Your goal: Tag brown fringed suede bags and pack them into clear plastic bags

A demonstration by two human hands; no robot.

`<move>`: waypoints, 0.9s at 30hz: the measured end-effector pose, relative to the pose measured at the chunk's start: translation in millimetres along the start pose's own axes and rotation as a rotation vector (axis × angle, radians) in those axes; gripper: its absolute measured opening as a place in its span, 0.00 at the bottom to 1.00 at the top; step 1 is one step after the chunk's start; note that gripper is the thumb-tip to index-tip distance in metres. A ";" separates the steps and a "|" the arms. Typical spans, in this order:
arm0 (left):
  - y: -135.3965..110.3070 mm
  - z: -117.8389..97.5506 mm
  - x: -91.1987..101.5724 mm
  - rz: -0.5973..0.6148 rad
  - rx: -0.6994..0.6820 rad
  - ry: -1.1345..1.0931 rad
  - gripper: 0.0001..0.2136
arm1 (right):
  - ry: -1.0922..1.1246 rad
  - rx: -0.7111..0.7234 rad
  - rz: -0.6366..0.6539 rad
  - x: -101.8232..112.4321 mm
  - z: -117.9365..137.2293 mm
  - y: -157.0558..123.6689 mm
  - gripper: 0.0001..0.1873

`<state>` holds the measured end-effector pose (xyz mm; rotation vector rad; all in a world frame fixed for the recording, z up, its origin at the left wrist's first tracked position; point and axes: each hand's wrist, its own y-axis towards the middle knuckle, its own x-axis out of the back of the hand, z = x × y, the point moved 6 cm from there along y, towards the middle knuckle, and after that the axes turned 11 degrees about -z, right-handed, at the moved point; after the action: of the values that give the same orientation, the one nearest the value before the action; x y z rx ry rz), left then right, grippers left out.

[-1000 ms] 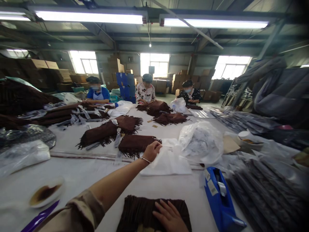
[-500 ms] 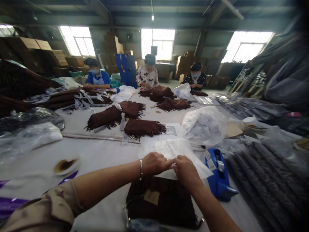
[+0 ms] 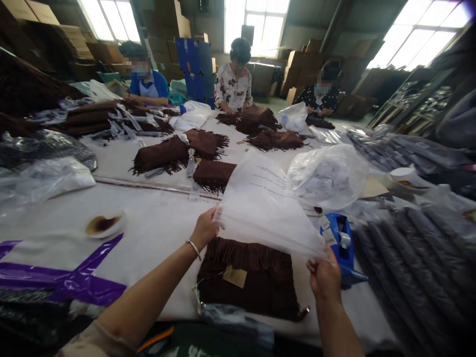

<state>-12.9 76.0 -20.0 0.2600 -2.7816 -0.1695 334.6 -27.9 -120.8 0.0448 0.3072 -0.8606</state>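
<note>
1. A clear bag [image 3: 266, 203] is held up over a brown cloth [image 3: 245, 282].
2. The bag is pinched by the left hand [image 3: 204, 229] and right hand [image 3: 323, 280], with some fingertips hidden behind it.
3. Part of the cloth is covered by the bag.

Plastic bag [image 3: 267, 203] held up in both hands over a brown fringed piece [image 3: 245, 290]

The left hand [image 3: 204, 229] pinches the bag's edge, the right hand [image 3: 324, 280] its lower corner; a paper tag [image 3: 235, 276] lies on the piece, on the white table [image 3: 148, 218], with a blue tape dispenser [image 3: 337, 238] just beyond the right hand.
</note>
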 end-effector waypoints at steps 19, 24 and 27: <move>7.5 98.9 -10.5 0.281 0.494 -0.400 0.12 | -0.589 -0.279 0.121 9.3 -68.7 -32.2 0.35; -21.5 106.2 3.5 0.054 0.448 -0.435 0.16 | -0.641 -0.217 0.239 1.2 -77.8 -26.3 0.38; -41.1 111.8 8.4 0.002 0.484 -0.434 0.20 | -0.746 -0.041 0.298 0.1 -75.5 -20.1 0.35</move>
<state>-52.6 43.8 -127.9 0.3727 -3.2169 0.5162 300.8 -28.8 -191.2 -0.2598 -0.3756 -0.5249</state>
